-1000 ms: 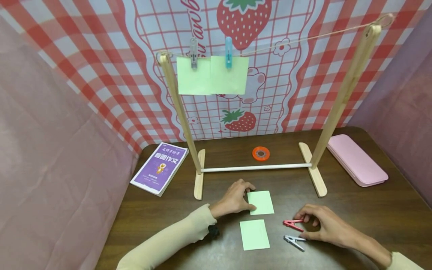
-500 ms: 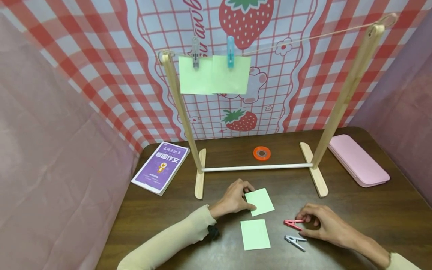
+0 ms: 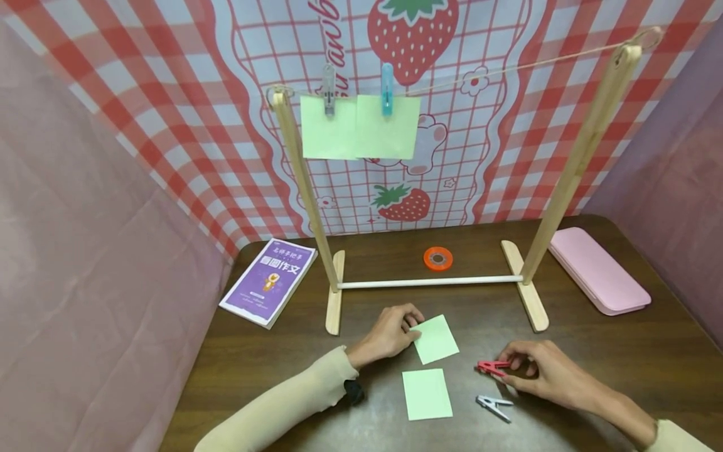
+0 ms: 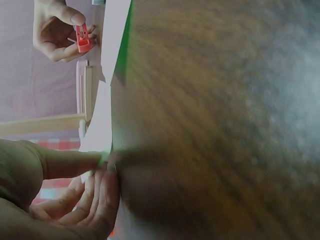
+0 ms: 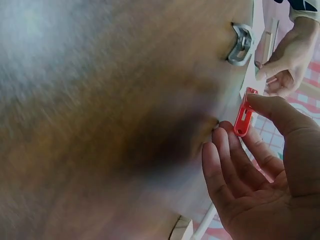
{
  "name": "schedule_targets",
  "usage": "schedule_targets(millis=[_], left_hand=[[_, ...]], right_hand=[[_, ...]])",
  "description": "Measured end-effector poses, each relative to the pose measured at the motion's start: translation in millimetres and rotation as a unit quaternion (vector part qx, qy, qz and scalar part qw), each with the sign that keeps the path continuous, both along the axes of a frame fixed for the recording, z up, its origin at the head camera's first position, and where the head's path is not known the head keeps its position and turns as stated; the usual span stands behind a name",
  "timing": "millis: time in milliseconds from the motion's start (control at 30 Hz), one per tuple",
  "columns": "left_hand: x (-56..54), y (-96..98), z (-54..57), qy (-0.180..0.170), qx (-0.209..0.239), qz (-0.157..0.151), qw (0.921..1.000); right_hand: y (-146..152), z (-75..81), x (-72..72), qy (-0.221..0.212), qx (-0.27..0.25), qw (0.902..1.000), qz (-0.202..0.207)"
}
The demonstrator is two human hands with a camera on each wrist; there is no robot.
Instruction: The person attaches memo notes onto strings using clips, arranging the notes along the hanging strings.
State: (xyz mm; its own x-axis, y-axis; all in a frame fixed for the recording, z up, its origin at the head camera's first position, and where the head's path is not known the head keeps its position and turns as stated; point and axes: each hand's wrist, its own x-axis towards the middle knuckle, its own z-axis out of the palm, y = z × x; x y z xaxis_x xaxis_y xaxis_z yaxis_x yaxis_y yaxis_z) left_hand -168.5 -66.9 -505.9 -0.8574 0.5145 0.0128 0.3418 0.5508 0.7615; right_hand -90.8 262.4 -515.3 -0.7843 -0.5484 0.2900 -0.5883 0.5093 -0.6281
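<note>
My left hand [image 3: 391, 331] pinches the left corner of a pale green square of paper [image 3: 437, 340] between thumb and fingers. In the left wrist view this paper [image 4: 97, 125] is seen edge-on, close over the tabletop. A second green square [image 3: 427, 394] lies just in front of it. To the right, my right hand [image 3: 545, 371] pinches a red clothespin [image 3: 489, 366] by its handle ends; the right wrist view shows the red clothespin [image 5: 244, 120] between thumb and fingertips. A grey clothespin [image 3: 494, 407] lies on the table below that hand.
Behind the hands stands a wooden rack [image 3: 582, 163] with a string [image 3: 542, 64] across its top. Two green papers [image 3: 390, 139] hang there from a clear clothespin [image 3: 329, 91] and a blue one [image 3: 386, 88]. Around it lie a purple book [image 3: 268, 282], orange tape [image 3: 438, 258] and pink case [image 3: 600, 271].
The upper green paper has turned askew, and my left fingers have closed on its corner. My right hand has taken hold of the red clothespin and tilted it up.
</note>
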Motion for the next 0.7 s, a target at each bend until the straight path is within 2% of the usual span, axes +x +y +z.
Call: schedule_targets(millis=[267,500,700], left_hand=[[-0.1,-4.7,2.2,-0.01,0.015,-0.01,0.9998],[1.1,-8.6,8.0,-0.027,0.056,-0.012,0.998],[0.3,-12.6,15.5,-0.059,0.101,0.005,0.9931]], right_hand=[[-1,11.6,-9.5,0.004,0.01,0.9999,0.01],[-3,29.9,-22.0,0.047,0.028,0.9985,0.008],[-5,50.7,-34.3,0.08,0.033,0.9963,0.0]])
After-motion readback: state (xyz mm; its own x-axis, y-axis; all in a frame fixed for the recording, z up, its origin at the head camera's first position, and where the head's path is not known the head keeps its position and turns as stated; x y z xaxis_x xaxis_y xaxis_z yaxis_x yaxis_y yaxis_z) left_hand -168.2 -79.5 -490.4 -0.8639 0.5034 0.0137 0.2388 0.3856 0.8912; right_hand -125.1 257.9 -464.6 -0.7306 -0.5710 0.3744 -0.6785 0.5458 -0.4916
